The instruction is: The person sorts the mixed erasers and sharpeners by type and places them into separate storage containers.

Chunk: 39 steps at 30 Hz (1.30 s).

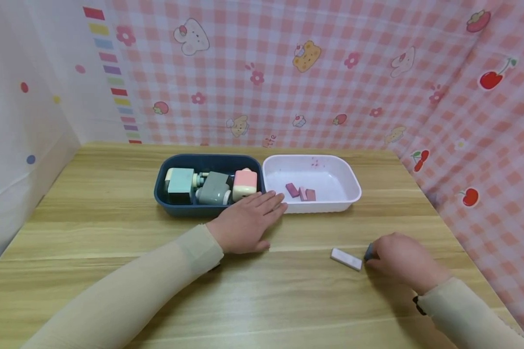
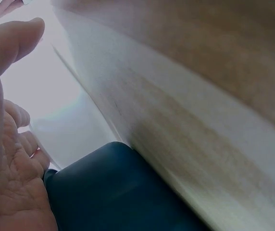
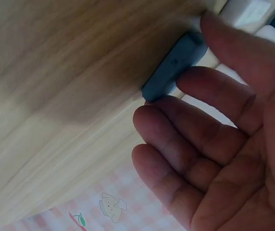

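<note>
In the head view my left hand [image 1: 246, 225] lies palm down with straight fingers over the meeting rims of a navy tray [image 1: 192, 211] and a white tray [image 1: 327, 207]. The left wrist view shows its palm beside the navy tray's wall [image 2: 123, 192]. Right of centre, my right hand [image 1: 401, 257] pinches a small blue-grey eraser [image 3: 176, 65] between thumb and fingers, low over the table. A white rectangular eraser [image 1: 346, 259] lies just left of those fingers. Small pink pieces [image 1: 292, 189] sit in the white tray, near its front left.
The navy tray holds a mint boxy gadget [image 1: 181, 182], a grey-green one [image 1: 214, 189] and a pink-and-cream one [image 1: 245, 183], resembling pencil sharpeners. Both trays stand towards the back of the wooden table [image 1: 288, 300]. Pink checked cloth [image 1: 270, 97] hangs behind and at the right.
</note>
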Each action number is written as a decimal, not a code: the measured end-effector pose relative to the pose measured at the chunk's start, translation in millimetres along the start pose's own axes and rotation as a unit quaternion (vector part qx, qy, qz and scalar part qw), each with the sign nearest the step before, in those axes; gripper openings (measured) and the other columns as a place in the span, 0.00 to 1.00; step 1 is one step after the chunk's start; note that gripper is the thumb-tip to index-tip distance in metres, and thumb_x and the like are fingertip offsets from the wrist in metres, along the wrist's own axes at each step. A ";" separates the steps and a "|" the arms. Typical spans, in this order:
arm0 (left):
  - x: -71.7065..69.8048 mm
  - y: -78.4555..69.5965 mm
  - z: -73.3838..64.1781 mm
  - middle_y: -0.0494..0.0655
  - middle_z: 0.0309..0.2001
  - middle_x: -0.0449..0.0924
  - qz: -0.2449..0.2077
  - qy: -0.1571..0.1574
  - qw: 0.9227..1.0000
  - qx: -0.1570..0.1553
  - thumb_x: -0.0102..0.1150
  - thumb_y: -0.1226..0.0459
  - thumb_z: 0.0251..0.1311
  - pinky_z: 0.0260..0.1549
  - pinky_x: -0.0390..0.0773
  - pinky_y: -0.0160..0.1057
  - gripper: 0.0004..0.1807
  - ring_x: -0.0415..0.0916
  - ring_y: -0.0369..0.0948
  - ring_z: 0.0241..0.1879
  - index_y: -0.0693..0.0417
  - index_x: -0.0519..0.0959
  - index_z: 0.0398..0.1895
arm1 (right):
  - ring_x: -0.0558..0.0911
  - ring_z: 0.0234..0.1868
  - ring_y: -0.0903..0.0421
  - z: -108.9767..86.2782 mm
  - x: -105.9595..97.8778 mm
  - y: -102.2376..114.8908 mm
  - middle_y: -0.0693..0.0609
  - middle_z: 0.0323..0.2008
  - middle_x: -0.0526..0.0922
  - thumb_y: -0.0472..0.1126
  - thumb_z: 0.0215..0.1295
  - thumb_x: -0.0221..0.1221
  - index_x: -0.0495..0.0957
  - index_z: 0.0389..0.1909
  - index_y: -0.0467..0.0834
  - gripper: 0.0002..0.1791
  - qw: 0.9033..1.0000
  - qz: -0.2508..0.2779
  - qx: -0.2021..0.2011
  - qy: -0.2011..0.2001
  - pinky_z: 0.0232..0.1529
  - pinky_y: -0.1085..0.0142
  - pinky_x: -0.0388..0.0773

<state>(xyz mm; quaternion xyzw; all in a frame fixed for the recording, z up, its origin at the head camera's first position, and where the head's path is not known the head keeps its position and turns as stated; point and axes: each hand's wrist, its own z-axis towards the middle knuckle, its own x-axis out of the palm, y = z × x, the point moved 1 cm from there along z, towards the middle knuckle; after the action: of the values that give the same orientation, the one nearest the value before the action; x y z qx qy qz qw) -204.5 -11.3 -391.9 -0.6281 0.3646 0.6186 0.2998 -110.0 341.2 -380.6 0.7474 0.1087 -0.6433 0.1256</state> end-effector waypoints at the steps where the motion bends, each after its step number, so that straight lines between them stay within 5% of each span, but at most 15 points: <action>1: 0.2 0.0 -0.1 0.48 0.87 0.44 -0.001 0.001 1.000 -0.001 0.58 0.38 0.70 0.85 0.46 0.47 0.50 0.42 0.47 0.87 0.47 0.50 0.87 | 0.70 0.23 0.63 -0.1 1.2 1.0 0.63 0.19 0.76 0.41 0.60 0.74 0.82 0.22 0.56 0.11 1.000 -0.008 -0.002 -0.008 0.25 0.64 0.72; 15: -0.9 -0.2 -0.4 0.47 0.87 0.44 0.004 0.005 1.000 0.000 0.58 0.38 0.70 0.85 0.45 0.46 0.51 0.41 0.47 0.87 0.47 0.50 0.87 | 0.74 0.22 0.61 2.7 1.6 9.1 0.59 0.19 0.77 0.37 0.55 0.75 0.79 0.18 0.51 0.15 0.998 -0.062 -0.006 -0.029 0.23 0.59 0.77; 39: 1.1 0.5 -0.4 0.47 0.87 0.42 0.009 0.008 1.000 -0.002 0.58 0.37 0.70 0.85 0.44 0.46 0.51 0.40 0.46 0.87 0.47 0.48 0.87 | 0.71 0.23 0.62 5.3 -0.7 0.8 0.61 0.21 0.77 0.38 0.59 0.72 0.82 0.22 0.52 0.11 1.000 0.000 0.013 0.003 0.24 0.64 0.73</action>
<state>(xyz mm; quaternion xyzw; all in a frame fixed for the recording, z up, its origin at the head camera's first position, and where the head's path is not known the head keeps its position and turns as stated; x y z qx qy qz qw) -204.8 -12.0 -393.0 -0.6304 0.3715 0.6170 0.2897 -114.7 338.7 -380.6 0.7509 0.1013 -0.6423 0.1156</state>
